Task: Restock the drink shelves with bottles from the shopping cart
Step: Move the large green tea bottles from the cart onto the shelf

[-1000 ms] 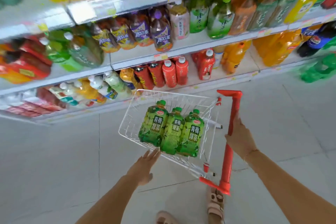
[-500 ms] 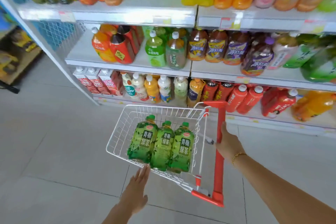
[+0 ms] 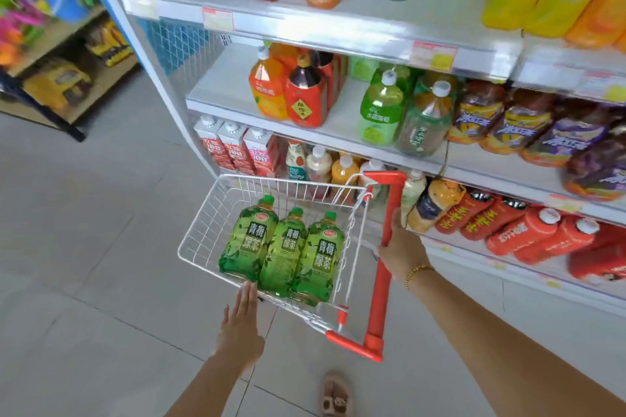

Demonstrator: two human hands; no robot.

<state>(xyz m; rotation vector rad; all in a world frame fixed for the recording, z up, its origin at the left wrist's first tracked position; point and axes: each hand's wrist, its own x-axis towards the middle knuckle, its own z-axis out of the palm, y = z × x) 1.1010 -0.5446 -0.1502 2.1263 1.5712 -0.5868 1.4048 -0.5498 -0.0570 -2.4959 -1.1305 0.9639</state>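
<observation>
cart [image 3: 198, 217] rolled toward shelf end [image 3: 159, 78]; left hand [image 3: 238, 325] at near rim

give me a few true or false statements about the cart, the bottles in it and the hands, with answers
1. Three green tea bottles lie in the cart basket. True.
2. The right hand grips the red handle. True.
3. The left hand holds a bottle. False: its fingers are straight at the basket's near edge, gripping nothing.
4. The bottles in the basket have white caps. False: their caps are green.
</observation>
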